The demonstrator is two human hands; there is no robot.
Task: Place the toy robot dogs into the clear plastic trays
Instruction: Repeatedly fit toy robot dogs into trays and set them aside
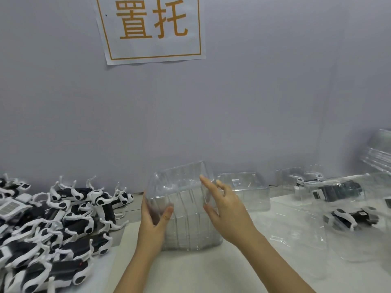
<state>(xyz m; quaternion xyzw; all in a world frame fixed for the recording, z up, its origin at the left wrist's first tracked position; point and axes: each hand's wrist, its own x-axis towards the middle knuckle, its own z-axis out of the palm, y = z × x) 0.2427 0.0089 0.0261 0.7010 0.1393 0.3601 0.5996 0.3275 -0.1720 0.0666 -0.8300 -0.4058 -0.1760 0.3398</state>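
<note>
A stack of clear plastic trays (186, 208) stands tilted on the table in front of me. My left hand (155, 218) grips its left side, thumb on the near face and fingers behind the plastic. My right hand (224, 205) rests against the stack's right side with fingers straight, the fingertips near the top rim. A heap of black-and-white toy robot dogs (53, 225) lies on the left of the table. On the right, trays (338, 191) hold dogs inside them.
A single clear tray (245, 187) sits just behind my right hand. More clear trays (378, 153) are stacked at the far right against the grey wall. A paper sign (151, 28) hangs on the wall above. A pale sheet (190, 271) covers the table near me.
</note>
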